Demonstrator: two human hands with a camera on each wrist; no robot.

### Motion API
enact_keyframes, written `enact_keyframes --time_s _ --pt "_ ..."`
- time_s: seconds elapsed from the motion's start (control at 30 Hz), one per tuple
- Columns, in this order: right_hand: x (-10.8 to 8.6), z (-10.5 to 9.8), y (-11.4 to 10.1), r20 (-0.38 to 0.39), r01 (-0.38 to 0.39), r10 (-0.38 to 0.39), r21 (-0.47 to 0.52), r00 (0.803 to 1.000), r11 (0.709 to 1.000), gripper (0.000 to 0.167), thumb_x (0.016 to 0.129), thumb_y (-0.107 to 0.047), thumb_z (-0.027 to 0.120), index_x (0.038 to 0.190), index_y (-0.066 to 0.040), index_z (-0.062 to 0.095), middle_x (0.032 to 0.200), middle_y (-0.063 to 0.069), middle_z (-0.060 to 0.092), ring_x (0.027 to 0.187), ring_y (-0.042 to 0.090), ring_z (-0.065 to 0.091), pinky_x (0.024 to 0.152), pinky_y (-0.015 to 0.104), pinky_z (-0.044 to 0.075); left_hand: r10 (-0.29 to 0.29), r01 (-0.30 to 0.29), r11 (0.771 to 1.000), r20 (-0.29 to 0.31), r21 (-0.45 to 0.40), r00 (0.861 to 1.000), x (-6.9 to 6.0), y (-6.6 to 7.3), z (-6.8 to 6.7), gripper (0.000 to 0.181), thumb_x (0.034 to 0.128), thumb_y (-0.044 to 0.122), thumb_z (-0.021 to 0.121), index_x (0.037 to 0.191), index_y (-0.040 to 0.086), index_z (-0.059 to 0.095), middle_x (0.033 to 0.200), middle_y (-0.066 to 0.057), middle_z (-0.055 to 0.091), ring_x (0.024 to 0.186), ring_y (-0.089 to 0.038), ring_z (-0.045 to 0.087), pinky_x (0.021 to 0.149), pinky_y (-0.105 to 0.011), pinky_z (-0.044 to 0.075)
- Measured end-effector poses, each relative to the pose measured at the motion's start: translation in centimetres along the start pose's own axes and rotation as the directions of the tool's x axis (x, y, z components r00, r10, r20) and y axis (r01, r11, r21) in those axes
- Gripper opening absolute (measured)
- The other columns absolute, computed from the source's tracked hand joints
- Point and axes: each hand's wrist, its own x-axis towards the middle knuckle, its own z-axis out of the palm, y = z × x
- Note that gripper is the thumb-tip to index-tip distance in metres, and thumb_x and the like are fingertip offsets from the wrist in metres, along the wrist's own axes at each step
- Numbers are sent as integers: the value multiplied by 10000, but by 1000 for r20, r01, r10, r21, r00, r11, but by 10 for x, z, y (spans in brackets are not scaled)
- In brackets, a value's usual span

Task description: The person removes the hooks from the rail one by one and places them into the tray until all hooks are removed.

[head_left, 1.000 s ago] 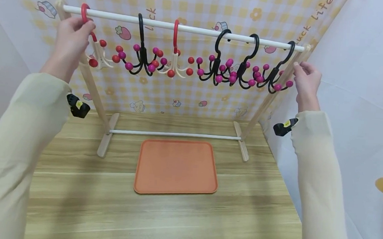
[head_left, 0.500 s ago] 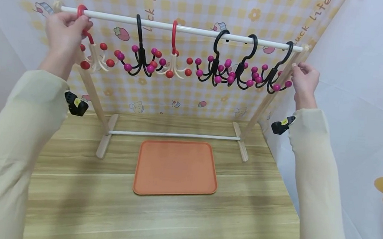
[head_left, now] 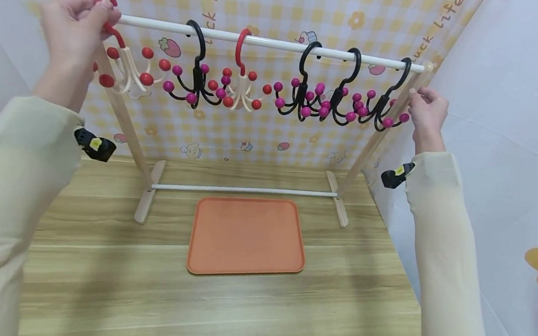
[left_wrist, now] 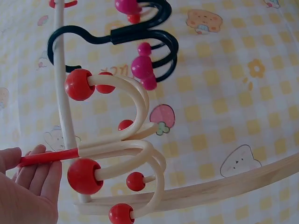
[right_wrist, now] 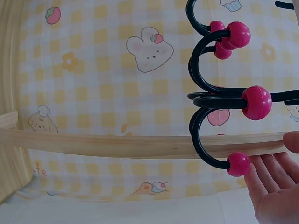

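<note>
My left hand point(head_left: 73, 26) pinches the red hook of a cream multi-prong hanger point(head_left: 127, 67) with red ball tips. That hook's top stands above the white rod point(head_left: 279, 43), near its left end. In the left wrist view, the thumb and fingers hold the red hook point(left_wrist: 49, 157), with the cream prongs point(left_wrist: 114, 149) pointing away. My right hand point(head_left: 429, 112) grips the right wooden post point(head_left: 372, 144) of the rack near its top. The right wrist view has the thumb and fingers on opposite sides of the post point(right_wrist: 103, 143), beside a black hanger point(right_wrist: 201, 70).
On the rod hang a black hanger point(head_left: 197, 78) with magenta balls, a red-hooked cream one point(head_left: 241, 81), and 3 black ones point(head_left: 303, 89) further right. An orange tray point(head_left: 247, 235) lies on the wooden table point(head_left: 145, 295), before the lower bar point(head_left: 243, 190).
My left hand has moved up and left, lifting the red hook from the rod. The neighbouring black and red-hooked hangers have turned on the rod. My right hand stays at the post.
</note>
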Motion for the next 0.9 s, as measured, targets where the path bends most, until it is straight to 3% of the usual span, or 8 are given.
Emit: enact_keyframes --time_s 0.17,0.4,0.7,0.9 --pt "-1 0 -1 7 3 -3 14 1000 1000 415 873 -276 552 1263 -150 486 1242 4 489 1013 90 477 945 242 327 -10 10 1000 36 13 999 -9 -4 -3 350 682 212 741 985 62 649 959 -37 638 920 -117 584 792 -122 419" --pt "-1 -1 -1 14 0 0 19 1000 1000 415 873 -272 552 1266 -157 484 1251 0 482 1004 90 473 946 237 322 -97 97 995 74 7 993 -25 -19 -7 372 673 194 754 1003 67 640 970 -40 641 948 -120 579 801 -131 416" --pt "0 -1 -1 20 8 -9 15 1000 1000 415 874 -259 554 1266 -145 479 1248 9 485 989 86 483 938 236 330 -215 194 967 118 163 970 -38 -51 -14 505 646 324 745 1088 112 621 1044 12 626 1004 -108 553 982 -193 248" --pt "0 -3 -1 35 -7 6 23 999 1000 424 873 -251 555 1276 -152 467 1261 3 470 1024 87 470 944 230 324 -220 189 964 158 189 963 -46 -77 -13 329 724 264 720 992 87 647 942 16 649 919 -102 581 935 -208 334"
